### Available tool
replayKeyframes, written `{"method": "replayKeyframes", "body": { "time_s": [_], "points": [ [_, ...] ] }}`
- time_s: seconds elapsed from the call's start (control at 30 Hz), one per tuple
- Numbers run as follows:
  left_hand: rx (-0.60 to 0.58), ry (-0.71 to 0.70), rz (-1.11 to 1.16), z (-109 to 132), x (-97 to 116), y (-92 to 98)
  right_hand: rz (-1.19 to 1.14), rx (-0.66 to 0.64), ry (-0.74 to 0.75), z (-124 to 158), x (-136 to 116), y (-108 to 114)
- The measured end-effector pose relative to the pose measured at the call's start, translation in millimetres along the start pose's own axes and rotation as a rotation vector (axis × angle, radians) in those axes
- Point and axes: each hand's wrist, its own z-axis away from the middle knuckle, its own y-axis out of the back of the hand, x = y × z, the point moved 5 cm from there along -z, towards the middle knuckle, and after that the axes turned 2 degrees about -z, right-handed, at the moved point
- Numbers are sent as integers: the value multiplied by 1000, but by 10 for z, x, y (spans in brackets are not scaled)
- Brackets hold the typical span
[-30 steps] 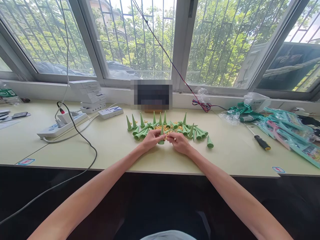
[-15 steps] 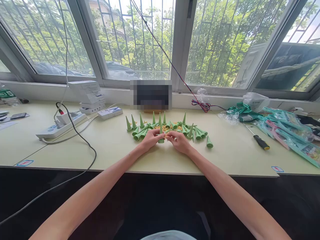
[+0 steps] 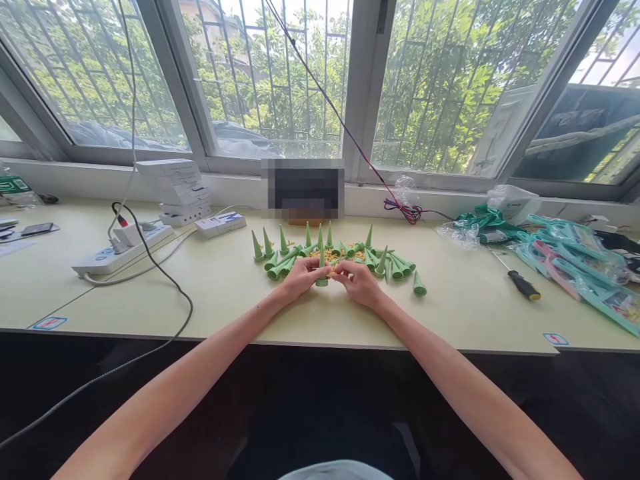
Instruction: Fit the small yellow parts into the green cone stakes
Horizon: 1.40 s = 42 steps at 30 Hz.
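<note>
Both my hands meet at the middle of the pale desk (image 3: 225, 300). My left hand (image 3: 300, 277) is curled, its fingers pinched around a green cone (image 3: 323, 273) standing upright between the hands. My right hand (image 3: 359, 283) is also curled, fingertips pressed together against the same cone; something small and yellowish shows at the fingertips. Behind them lies a heap of green cones (image 3: 395, 267), several upright, several on their sides, over a scatter of small yellow pieces (image 3: 330, 254). One cone (image 3: 419, 285) lies apart at the right.
A power strip (image 3: 120, 250) with cables and a stack of white boxes (image 3: 180, 190) sit at the left. A screwdriver (image 3: 523, 284) and teal plastic packets (image 3: 575, 260) lie at the right. A black cable (image 3: 165, 280) crosses the desk's front edge. Windows run along the back.
Almost nothing moved; both hands stay pinched at the upright cone, with only a slight shift of the fingers.
</note>
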Motion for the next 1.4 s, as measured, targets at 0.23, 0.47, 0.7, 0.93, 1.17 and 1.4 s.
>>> {"method": "replayKeyframes", "body": {
  "time_s": [0.23,0.47,0.7,0.93,1.17,1.4],
  "points": [
    [-21,-17,0,10,11,-6,-24,-16,-24,1,-18,-13],
    [-35,-18,3,26,49,-20,-40,-23,-15,-1,-25,-19],
    [-45,-17,1,31,70,-26,-37,-23,-33,-2,-60,-16],
    [-56,-33,-11,29,59,-26,-16,-29,-45,2,-84,-11],
    [-60,-33,-30,35,71,-30,-4,-42,-61,3,-90,-13],
    [-82,-50,5,35,73,-45,2,-62,-63,3,-92,-14]
  ]
}}
